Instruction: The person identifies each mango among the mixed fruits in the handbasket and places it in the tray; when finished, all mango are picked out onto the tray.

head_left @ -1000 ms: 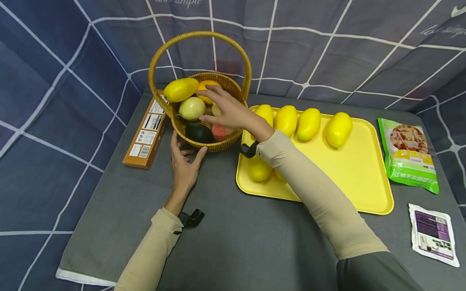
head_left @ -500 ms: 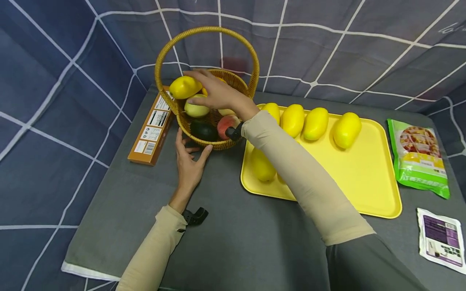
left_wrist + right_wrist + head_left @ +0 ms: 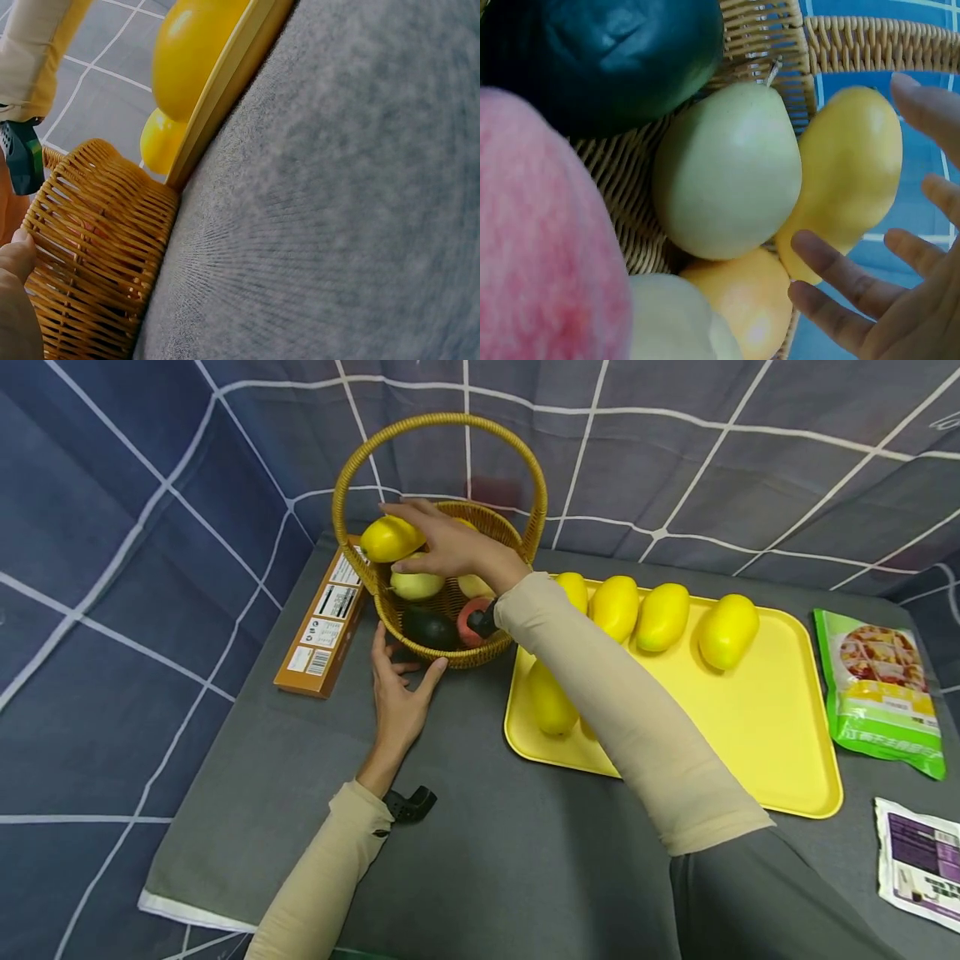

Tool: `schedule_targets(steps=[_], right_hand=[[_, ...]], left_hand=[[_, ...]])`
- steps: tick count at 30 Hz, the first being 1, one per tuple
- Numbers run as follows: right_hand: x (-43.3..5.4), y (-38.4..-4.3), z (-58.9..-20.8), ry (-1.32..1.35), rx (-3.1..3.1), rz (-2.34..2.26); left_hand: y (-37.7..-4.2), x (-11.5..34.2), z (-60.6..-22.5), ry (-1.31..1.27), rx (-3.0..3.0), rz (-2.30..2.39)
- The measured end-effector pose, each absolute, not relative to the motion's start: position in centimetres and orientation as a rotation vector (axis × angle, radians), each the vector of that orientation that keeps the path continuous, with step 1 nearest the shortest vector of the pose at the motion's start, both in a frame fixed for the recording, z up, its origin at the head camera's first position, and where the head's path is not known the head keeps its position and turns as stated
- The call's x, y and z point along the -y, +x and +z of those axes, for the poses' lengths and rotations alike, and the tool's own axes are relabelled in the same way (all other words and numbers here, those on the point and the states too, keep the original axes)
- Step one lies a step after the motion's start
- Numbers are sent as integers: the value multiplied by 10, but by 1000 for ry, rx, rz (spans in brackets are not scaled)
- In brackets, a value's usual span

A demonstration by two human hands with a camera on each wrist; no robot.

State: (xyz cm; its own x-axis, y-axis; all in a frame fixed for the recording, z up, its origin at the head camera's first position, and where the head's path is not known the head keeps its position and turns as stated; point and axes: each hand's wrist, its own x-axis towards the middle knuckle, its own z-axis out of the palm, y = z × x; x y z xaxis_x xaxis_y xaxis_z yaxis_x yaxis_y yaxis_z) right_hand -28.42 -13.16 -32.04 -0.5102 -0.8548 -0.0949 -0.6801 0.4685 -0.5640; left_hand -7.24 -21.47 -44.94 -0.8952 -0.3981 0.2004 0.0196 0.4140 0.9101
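In the head view a wicker basket (image 3: 480,657) with a tall hoop handle stands at the back left. My right hand (image 3: 453,545) reaches over it, fingers spread about a yellow mango (image 3: 387,540) on its left rim; the right wrist view shows the thumb apart from this mango (image 3: 855,150). Beside the mango are a pale green pear (image 3: 727,172) and an orange (image 3: 754,304). A dark avocado (image 3: 429,628) and a red peach (image 3: 471,617) lie nearer the front. My left hand (image 3: 401,706) rests against the basket's front wall, its thumb touching the wicker (image 3: 97,247).
A yellow tray (image 3: 757,727) right of the basket carries several mangoes (image 3: 727,631), some partly behind my right arm. An orange box (image 3: 318,631) lies left of the basket. A green food bag (image 3: 885,693) and a white-purple pouch (image 3: 921,860) lie at the right.
My right hand has moved left across the basket from above the middle fruit to the mango on the rim. The left hand stays at the basket; the view has shifted slightly.
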Motion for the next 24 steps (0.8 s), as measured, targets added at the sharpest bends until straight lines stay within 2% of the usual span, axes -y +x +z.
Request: schedule_targets(steps=[15, 24], right_hand=[[143, -287, -326, -1268, -2295, -604], [144, -289, -331, -1311, -2292, -740]], left_hand=[[-72, 213, -451, 344, 2300, -1471], [-73, 216, -453, 344, 2299, -1464]])
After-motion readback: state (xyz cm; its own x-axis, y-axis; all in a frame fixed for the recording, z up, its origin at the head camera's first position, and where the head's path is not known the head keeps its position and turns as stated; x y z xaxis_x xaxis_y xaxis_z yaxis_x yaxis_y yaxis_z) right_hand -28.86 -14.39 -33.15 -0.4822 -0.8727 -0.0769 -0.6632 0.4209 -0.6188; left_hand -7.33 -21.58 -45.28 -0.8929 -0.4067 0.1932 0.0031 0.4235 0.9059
